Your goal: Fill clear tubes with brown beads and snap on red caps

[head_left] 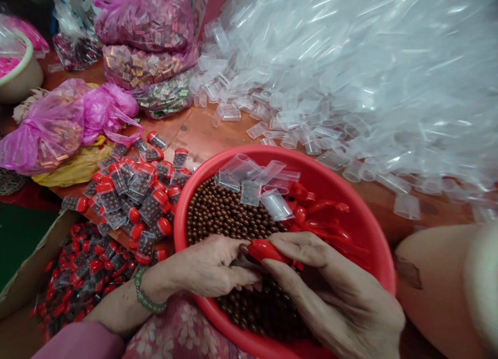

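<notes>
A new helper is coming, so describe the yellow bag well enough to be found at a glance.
Start at the big red basin and look left to the heap of small red-capped containers. Just beyond that heap, partly under the knotted pink bags, lies the crumpled bag. Its yellow colour sets it apart from the pink ones resting on it.

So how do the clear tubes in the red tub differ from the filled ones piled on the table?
The clear tubes look empty; the filled ones hold dark balls. The clear tubes show no caps; the filled ones wear red caps. Both are see-through plastic, lying in loose heaps.
</notes>
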Demonstrator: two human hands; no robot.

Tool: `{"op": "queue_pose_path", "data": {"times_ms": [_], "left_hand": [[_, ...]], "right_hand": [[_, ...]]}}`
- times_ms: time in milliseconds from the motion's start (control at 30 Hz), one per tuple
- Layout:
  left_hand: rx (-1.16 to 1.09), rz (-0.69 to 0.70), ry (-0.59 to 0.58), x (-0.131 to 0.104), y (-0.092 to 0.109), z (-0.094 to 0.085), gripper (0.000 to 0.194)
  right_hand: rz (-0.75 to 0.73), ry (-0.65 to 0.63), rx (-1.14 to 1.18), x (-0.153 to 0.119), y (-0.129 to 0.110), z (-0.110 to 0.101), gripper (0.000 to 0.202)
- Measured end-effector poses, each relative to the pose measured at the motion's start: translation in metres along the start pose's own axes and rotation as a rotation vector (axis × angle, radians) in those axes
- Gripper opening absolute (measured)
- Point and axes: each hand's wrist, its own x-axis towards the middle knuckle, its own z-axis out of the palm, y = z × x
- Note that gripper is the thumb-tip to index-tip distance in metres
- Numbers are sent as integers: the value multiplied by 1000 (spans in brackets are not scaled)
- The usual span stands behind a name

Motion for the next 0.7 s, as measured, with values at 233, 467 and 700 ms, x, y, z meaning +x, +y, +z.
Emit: {"op": "queue_pose_path", "data": {"times_ms": [233, 467, 700], "left_hand": [[-196, -23, -1, 1, -1, -1, 5], [-223, -5, -9, 0, 2, -2, 8], [-131, 4, -43, 3, 0, -3, 16]], "right_hand": [[91, 154, 74, 5, -4, 6, 19], [-23, 127, 37, 2, -2, 7, 30], [-5, 151, 65, 1, 0, 15, 24]]}}
